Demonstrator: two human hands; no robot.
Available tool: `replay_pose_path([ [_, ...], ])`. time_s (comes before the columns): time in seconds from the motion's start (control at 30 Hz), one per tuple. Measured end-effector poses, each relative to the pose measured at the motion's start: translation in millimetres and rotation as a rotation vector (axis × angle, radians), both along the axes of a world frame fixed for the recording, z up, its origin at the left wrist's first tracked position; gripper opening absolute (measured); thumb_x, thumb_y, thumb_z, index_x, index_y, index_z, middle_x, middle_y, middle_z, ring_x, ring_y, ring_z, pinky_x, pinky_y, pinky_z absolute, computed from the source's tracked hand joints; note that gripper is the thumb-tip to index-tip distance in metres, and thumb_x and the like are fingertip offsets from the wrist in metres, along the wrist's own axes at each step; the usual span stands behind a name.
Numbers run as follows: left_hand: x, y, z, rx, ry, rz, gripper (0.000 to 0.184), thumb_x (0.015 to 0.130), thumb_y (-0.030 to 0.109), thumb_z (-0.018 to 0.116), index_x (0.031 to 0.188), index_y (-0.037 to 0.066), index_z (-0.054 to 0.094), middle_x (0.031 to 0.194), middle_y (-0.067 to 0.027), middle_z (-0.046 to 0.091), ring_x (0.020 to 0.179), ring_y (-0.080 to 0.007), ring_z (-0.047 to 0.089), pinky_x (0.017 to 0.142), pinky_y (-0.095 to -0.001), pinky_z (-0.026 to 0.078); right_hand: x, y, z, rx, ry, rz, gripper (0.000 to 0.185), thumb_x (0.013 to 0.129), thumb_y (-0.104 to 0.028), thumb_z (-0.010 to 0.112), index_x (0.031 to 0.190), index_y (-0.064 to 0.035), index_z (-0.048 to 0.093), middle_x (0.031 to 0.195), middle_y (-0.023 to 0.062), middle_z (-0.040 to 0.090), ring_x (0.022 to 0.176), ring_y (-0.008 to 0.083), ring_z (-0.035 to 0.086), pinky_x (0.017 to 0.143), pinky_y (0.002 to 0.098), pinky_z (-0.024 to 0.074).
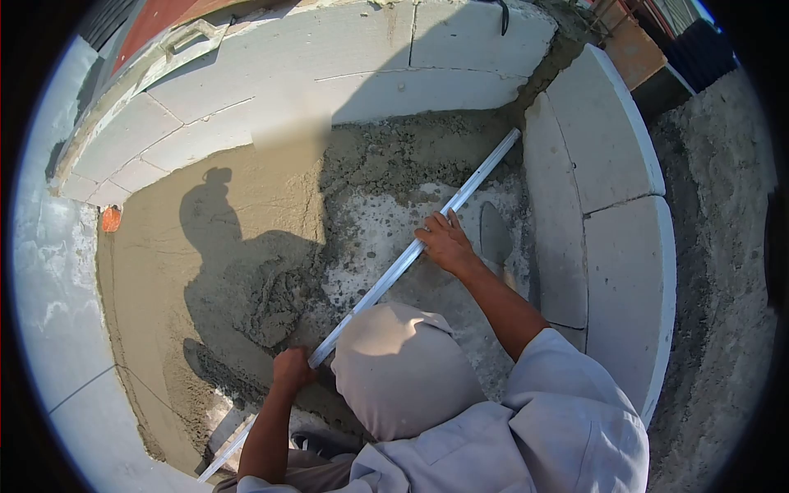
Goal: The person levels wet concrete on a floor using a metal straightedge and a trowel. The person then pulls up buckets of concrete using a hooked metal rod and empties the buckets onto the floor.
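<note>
A long metal straightedge (393, 271) runs diagonally over the floor, its far end near the right block wall. My left hand (293, 369) is closed round its nearer part, low beside my capped head (403, 370). Further up, my right hand (445, 241) grips the bar with fingers curled over it. Wet mortar (148, 279), smooth at the left and lumpy in the middle, lies left of the bar. A trowel (495, 233) rests on the floor right of my right hand. Behind my left forearm another length of metal bar (226, 450) shows; I cannot tell whether it is the same piece.
White block walls (353, 41) curve along the back, with more blocks (629, 246) at the right. Rough mortar (403, 148) lies along the back wall. Bare grey floor (362, 238) shows in the middle. A small orange object (111, 218) sits at the left edge.
</note>
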State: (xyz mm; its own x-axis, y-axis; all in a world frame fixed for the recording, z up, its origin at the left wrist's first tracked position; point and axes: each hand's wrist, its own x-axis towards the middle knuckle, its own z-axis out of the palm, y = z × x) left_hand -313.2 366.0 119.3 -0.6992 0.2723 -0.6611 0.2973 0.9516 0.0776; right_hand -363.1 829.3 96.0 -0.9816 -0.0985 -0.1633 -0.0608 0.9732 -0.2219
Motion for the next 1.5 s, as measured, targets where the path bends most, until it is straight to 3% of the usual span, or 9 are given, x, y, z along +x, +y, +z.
replay_pose_path([
  [0.2,-14,4,21,-0.004,0.078,0.024,0.036,0.067,0.024,0.080,0.098,0.005,0.074,0.098,-0.0197,0.074,0.094,-0.0394,0.073,0.084,-0.0498,0.059,-26,5,-2,-0.021,0.154,0.039,0.035,0.083,-0.018,0.082,0.116,-0.0163,0.070,0.123,0.0064,0.058,0.135,0.0266,0.047,0.125,0.0566,0.0270],
  [0.4,-22,9,13,0.033,0.083,0.031,0.035,0.070,0.022,0.080,0.099,0.005,0.073,0.102,-0.0195,0.073,0.095,-0.0383,0.073,0.083,-0.0494,0.059,-27,6,-4,-0.038,0.120,-0.017,0.046,0.081,-0.013,0.084,0.125,-0.0143,0.069,0.126,0.0053,0.057,0.136,0.0270,0.047,0.124,0.0547,0.0278],
  [0.5,-14,1,12,0.006,0.015,0.063,0.033,0.073,0.021,0.080,0.100,0.005,0.073,0.106,-0.0185,0.073,0.098,-0.0374,0.073,0.084,-0.0484,0.059,-22,1,-8,-0.005,0.075,0.008,0.045,0.083,-0.016,0.083,0.125,-0.0170,0.068,0.130,0.0057,0.056,0.139,0.0262,0.044,0.125,0.0582,0.0259],
  [0.73,-23,-16,16,0.084,0.201,0.169,0.034,0.073,0.017,0.080,0.103,0.004,0.070,0.110,-0.0187,0.068,0.100,-0.0392,0.071,0.084,-0.0487,0.059,-47,-16,-1,0.040,0.111,0.040,0.049,0.080,-0.012,0.085,0.125,-0.0163,0.067,0.130,0.0046,0.057,0.138,0.0267,0.047,0.123,0.0609,0.0267],
  [1.1,-18,-14,22,0.078,0.040,0.120,0.033,0.074,0.013,0.079,0.105,0.002,0.071,0.111,-0.0202,0.069,0.100,-0.0387,0.072,0.084,-0.0482,0.059,-30,-10,0,0.045,0.095,0.048,0.051,0.078,-0.012,0.086,0.125,-0.0158,0.066,0.130,0.0050,0.058,0.138,0.0279,0.047,0.123,0.0643,0.0250],
  [1.3,-32,-63,40,-0.003,0.031,0.067,0.042,0.072,0.015,0.080,0.110,0.002,0.068,0.110,-0.0208,0.068,0.101,-0.0399,0.071,0.085,-0.0492,0.059,-46,-55,9,0.023,0.188,0.183,0.051,0.080,-0.014,0.084,0.127,-0.0128,0.065,0.126,0.0067,0.056,0.135,0.0304,0.048,0.124,0.0651,0.0208],
  [1.5,-25,-147,92,-0.055,0.021,0.019,0.046,0.071,0.016,0.080,0.114,0.003,0.066,0.109,-0.0207,0.067,0.101,-0.0405,0.070,0.086,-0.0496,0.058,-60,-121,25,-0.106,0.288,0.374,0.051,0.079,-0.020,0.083,0.126,-0.0084,0.064,0.123,0.0091,0.059,0.129,0.0321,0.052,0.125,0.0582,0.0220],
])
